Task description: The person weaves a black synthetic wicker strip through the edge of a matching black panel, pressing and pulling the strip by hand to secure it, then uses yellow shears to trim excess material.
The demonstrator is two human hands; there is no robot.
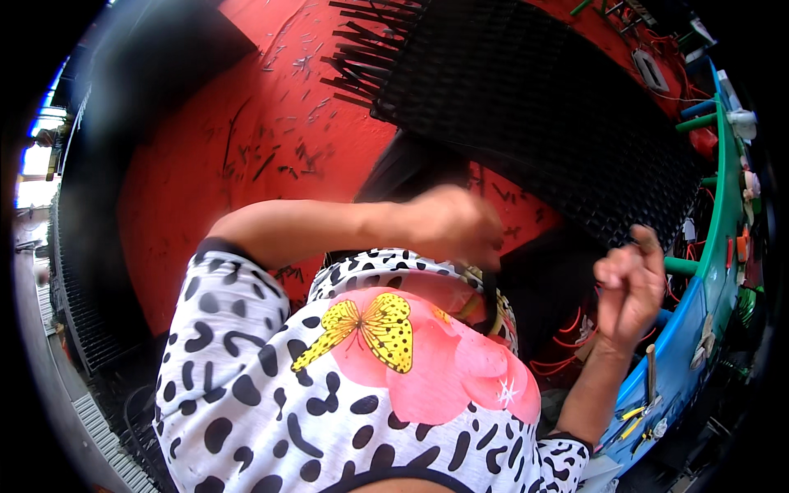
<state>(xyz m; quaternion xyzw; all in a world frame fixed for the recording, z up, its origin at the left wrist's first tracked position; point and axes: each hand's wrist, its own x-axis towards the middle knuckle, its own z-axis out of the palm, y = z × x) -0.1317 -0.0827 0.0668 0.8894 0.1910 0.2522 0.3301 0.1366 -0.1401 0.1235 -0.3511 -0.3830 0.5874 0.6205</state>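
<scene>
My left hand reaches across the front of my body, its fingers curled into a fist and smeared by motion. What it may hold is hidden. Just below it, a dark narrow strip runs down by my waist; whether the hand grips it I cannot tell. To the right, my right hand is raised, palm partly showing, one finger up and the others loosely bent. Nothing shows in it. Its raised finger is nearest the lower right end of a large black woven panel, which has loose strip ends along its left side.
Many short dark offcuts litter the red floor. A blue and green curved table edge borders the right, with small tools and bits on it. Red cords hang beneath. Black woven material stands at the left.
</scene>
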